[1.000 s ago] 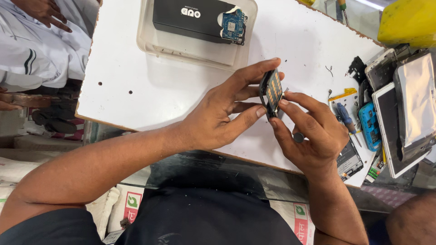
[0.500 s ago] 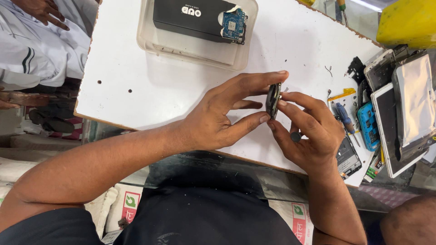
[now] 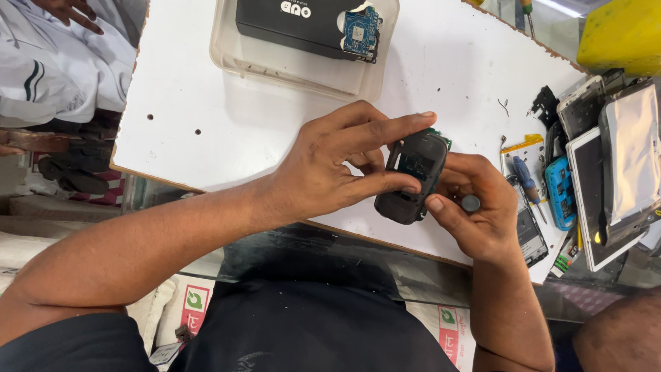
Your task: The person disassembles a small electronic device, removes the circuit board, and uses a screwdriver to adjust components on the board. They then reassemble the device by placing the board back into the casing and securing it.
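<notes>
Both hands are gripping a small phone body above a white counter.

The white laminate counter [image 3: 206,103] is carrying a clear plastic tray [image 3: 234,58] and a pile of phone parts [image 3: 599,158]. The left hand [image 3: 330,162] and right hand [image 3: 475,207] are pinching the dark grey oblong phone housing [image 3: 412,176], its long axis running diagonally, top end pointing up-right.

A small dark grey phone housing [image 3: 412,176] is held just above the near edge of the white table. It is tilted, with its open inner side turned up towards the camera. A rectangular window is seen in its upper half, and a green circuit board edge shows at its top right corner.
</notes>
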